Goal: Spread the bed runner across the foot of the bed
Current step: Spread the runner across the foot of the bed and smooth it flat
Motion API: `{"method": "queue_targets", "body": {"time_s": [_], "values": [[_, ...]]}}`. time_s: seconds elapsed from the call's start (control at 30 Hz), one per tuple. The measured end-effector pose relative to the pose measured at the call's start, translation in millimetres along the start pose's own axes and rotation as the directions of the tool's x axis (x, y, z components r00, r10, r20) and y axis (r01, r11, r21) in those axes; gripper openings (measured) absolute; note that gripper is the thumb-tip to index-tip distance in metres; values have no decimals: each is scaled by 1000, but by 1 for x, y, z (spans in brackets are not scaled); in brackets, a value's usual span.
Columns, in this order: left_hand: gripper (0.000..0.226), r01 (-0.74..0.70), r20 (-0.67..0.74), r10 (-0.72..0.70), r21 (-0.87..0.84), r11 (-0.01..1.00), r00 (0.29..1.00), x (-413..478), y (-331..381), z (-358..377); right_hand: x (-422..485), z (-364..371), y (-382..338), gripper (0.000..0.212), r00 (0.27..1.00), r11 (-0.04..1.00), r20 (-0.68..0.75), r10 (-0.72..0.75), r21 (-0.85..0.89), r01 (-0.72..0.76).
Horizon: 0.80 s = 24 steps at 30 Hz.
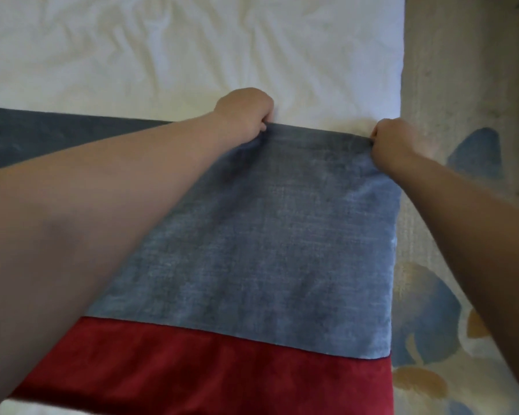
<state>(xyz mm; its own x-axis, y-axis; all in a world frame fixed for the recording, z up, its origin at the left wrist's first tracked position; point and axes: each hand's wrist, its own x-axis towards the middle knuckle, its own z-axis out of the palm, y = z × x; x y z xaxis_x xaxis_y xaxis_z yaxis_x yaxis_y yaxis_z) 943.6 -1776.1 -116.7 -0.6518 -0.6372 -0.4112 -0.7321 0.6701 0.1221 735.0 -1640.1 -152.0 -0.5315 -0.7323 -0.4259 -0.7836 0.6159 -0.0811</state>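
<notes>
Blue-grey bed runner, red-banded, lying on white bed.
Left hand and right hand grip its far edge, fingers curled closed on the cloth.

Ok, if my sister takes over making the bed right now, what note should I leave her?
Left hand: pinches the far edge of the blue velvet bed runner with the red band.
Right hand: grips the same edge near the bed's right side.
Runner lies flat across the wrinkled white sheet, reaching that side.
Done: this end is laid out.
Left: pull the edge straight, let go; the other end is out of view.
</notes>
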Motion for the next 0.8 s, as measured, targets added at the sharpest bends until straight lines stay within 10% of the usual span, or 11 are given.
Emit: {"method": "queue_targets", "body": {"time_s": [0.17, 0.47, 0.8], "values": [[34, 21, -239, -17, 12, 1000, 971, -24, -6, -8, -31, -4, -2, 27, 957, 985, -262, -125, -149, 88], [54, -4, -364, 14, 26, 1000, 931, -82, -5, 7, -92, -7, -42, 43, 899, 934, -260, -352, -153, 322], [48, -118, -427, 86, -49, 992, 900, -205, 40, 42, -237, 44, -60, 43, 920, 974, -327, -216, -1, 228]]}}
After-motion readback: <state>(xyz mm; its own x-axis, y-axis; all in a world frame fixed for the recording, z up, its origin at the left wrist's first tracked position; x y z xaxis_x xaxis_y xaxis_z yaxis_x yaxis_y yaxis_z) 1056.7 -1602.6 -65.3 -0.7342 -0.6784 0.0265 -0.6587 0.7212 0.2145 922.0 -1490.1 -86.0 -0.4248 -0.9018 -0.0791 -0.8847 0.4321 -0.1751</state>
